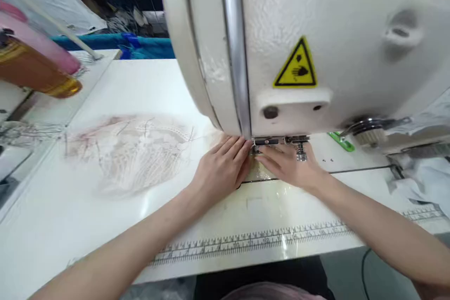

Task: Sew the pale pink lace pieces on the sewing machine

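A white sewing machine (291, 4) stands over the work, its presser foot (258, 148) low between my hands. My left hand (225, 164) lies with fingers stretched out and close together, just left of the foot. Beside the foot on its right, my right hand (286, 164) has its fingers extended toward it, partly behind metal parts. Some pale beige material shows at the edge of my left hand; what lies under the fingers is hidden. Sheer whitish lace fabric (140, 154) with loose threads rests blurred on the table, left of my left hand.
A printed ruler strip (253, 242) runs along the front of the white table (197, 262). Amber (38, 68) and pink (52, 42) thread cones are at the left. A green clip-like object (342, 141) lies right of the needle area. White cloth (431, 183) lies far right.
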A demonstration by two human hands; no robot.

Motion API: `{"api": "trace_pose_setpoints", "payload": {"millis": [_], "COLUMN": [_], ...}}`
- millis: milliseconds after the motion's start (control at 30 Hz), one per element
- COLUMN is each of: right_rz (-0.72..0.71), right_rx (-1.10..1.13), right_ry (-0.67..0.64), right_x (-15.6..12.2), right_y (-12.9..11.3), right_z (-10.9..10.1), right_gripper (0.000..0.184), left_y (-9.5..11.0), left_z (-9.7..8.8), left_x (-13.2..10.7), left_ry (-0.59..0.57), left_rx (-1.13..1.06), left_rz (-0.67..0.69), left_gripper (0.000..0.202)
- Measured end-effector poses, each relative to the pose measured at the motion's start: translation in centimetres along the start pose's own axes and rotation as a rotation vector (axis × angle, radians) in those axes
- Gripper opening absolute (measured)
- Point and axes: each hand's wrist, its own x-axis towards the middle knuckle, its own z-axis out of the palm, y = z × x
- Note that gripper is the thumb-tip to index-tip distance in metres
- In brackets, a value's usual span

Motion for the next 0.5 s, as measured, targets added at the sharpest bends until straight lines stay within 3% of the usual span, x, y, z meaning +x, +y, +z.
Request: {"api": "trace_pose_setpoints", "payload": {"millis": [167, 333, 500], "right_rz": [0.01, -0.081, 0.021], "right_rx": [0.109, 0.192, 0.187], "right_ry": [0.139, 0.184, 0.236], "right_x": [0.6, 0.6, 0.3], "right_y": [1.1, 1.9, 1.9], "right_z": [-0.5, -0.4, 0.2], "right_gripper": [0.03, 0.033, 0.036], "left_y": [0.3, 0.9, -0.3], "left_z": [-0.1, -1.9, -4.0], "left_x": [-0.1, -0.4, -2.8], "left_ry": [-0.025, -0.059, -0.238], "left_rx": [0.035, 0.132, 0.239], "left_rz": [-0.012, -0.037, -0.428], "left_gripper": [0.033, 0.033, 0.049]}}
